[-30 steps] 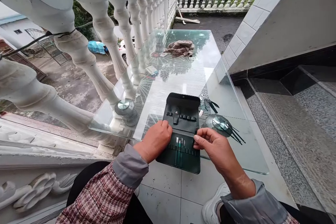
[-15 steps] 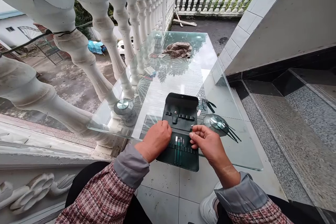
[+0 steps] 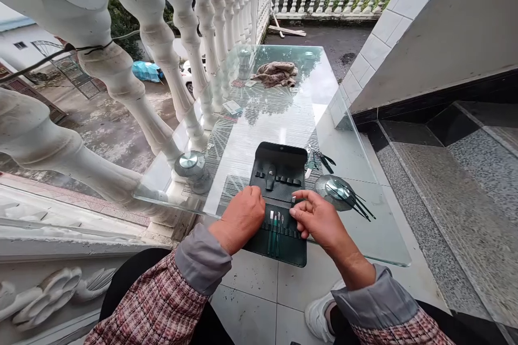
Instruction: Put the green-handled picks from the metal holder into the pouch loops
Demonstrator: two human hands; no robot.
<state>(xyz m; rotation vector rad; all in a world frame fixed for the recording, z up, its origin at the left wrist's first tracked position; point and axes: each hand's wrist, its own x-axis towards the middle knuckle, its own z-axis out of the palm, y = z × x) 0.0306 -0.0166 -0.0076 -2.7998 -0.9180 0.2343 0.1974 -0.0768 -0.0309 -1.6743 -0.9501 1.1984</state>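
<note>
An open black tool case [image 3: 280, 172] lies at the near edge of a glass table [image 3: 279, 113], hanging partly over it. Three small tools [image 3: 275, 226] sit in the elastic loops of its lower half. My left hand [image 3: 239, 218] rests curled on the case's left edge and presses it down. My right hand [image 3: 318, 220] is over the case's right side, fingers pinched on a thin tool [image 3: 293, 201] whose pale tip shows above the loops.
Several loose slim tools [image 3: 351, 200] lie on the glass to the right of the case, over a round metal table mount. Small pliers [image 3: 321, 160] lie beyond them. A crumpled cloth [image 3: 276, 74] sits at the far end. White balusters [image 3: 162, 48] line the left side.
My right hand has moved left from the case's right edge onto the row of loops with the thin tool. My left hand has stayed put.
</note>
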